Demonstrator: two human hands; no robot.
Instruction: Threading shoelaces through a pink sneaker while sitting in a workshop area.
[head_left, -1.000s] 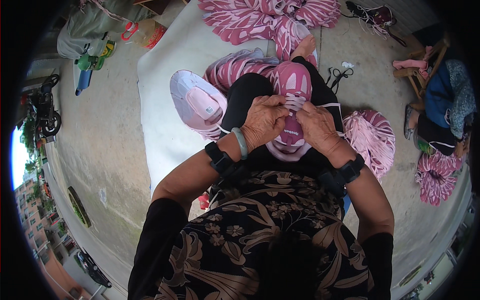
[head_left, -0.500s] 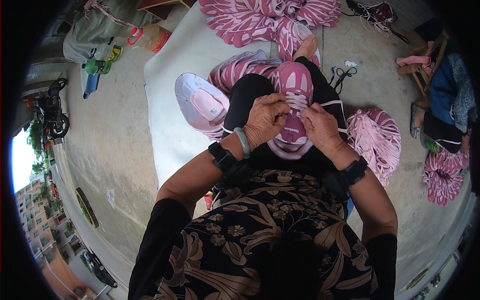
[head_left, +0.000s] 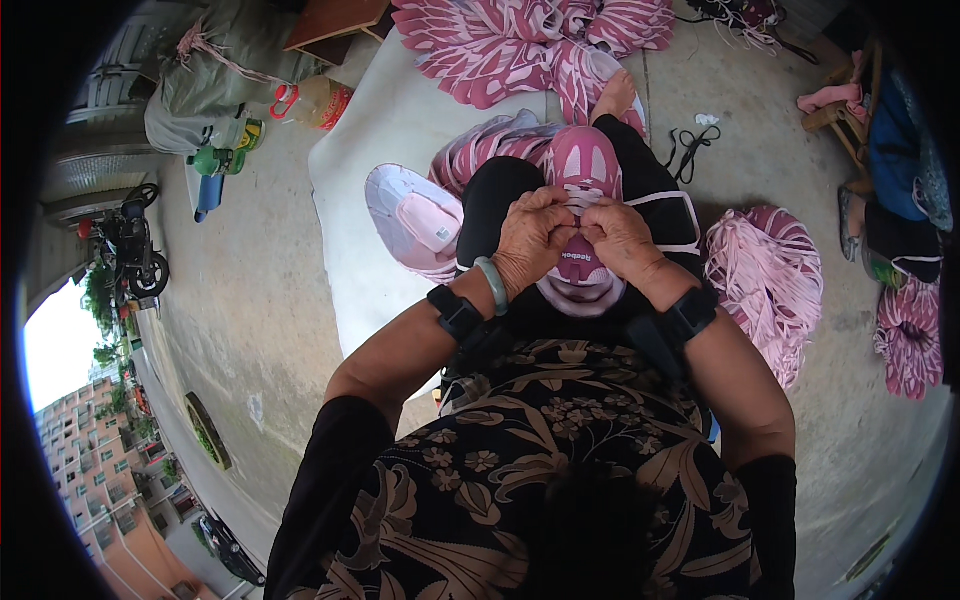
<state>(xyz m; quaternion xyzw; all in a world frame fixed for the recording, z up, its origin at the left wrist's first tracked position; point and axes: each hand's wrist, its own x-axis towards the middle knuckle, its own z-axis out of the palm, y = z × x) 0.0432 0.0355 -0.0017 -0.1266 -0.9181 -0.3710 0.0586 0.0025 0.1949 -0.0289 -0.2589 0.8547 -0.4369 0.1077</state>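
Observation:
A pink shoe upper (head_left: 586,160) with mesh patches lies between my thighs, its toe pointing away from me. Pale shoelaces (head_left: 580,197) cross its middle. On the left side of the lacing, my left hand (head_left: 530,240) is closed in a pinch, thumb against curled fingers. My right hand (head_left: 622,242) pinches at the right side, its fingertips almost meeting the left ones over the tongue. The bit of lace between the fingertips is mostly covered by the fingers. A row of nested pink uppers (head_left: 480,150) leans by my left knee, its near end holding a pale pink insole (head_left: 428,222).
Bundled pink uppers with hanging laces (head_left: 765,280) lie right of my leg, and more uppers (head_left: 490,60) spread out ahead. A white sheet (head_left: 350,200) covers the floor. A large bottle (head_left: 318,103) stands far left, a black cord (head_left: 688,152) ahead right. Another person's leg (head_left: 852,222) shows at far right.
My right hand has moved left and inward, from the upper's right edge to beside my left hand. The left hand stays about in place. The view has shifted slightly.

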